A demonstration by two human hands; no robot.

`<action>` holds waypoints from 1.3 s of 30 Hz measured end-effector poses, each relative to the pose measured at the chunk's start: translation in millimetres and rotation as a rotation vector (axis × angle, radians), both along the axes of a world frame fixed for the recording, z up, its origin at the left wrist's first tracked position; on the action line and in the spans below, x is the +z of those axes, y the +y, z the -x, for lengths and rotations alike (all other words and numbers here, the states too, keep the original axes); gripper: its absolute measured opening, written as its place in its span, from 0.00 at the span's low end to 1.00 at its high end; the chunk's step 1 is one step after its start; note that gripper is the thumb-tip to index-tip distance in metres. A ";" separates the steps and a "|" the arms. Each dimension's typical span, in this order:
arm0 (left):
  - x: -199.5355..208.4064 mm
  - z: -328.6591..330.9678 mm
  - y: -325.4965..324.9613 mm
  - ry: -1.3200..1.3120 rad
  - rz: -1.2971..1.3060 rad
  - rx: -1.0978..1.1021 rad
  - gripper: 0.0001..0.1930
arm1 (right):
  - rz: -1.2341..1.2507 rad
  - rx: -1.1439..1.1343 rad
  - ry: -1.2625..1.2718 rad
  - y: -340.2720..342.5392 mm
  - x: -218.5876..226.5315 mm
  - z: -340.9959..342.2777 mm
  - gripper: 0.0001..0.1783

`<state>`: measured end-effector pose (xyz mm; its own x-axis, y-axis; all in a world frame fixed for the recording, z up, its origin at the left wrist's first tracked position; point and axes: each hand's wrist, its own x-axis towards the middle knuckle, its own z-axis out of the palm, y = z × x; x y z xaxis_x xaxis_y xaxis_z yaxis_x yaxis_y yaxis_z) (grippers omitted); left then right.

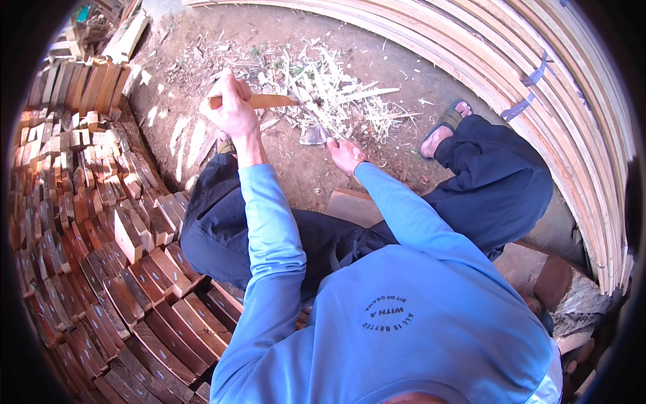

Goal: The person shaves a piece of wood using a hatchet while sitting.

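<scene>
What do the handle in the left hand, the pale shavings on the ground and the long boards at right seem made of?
Handle: probably wood, smooth-looking, from its even tan colour.
Shavings: almost certainly wood, raw, judging by the pale, splintery strips.
Long boards: likely wood, apparently unpainted, given their pale brown, streaky edges.

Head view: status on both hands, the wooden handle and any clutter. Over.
Left hand: closed around wooden handle. Right hand: fingers curled, grip unclear. Pale wood shavings heaped on ground just beyond.
</scene>
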<state>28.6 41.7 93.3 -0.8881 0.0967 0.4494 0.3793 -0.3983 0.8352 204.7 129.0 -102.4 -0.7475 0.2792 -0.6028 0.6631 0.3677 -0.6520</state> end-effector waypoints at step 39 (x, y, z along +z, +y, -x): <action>-7.9 32.7 -11.3 -0.014 0.052 0.090 0.24 | 0.463 -0.440 0.263 26.3 3.2 21.2 0.31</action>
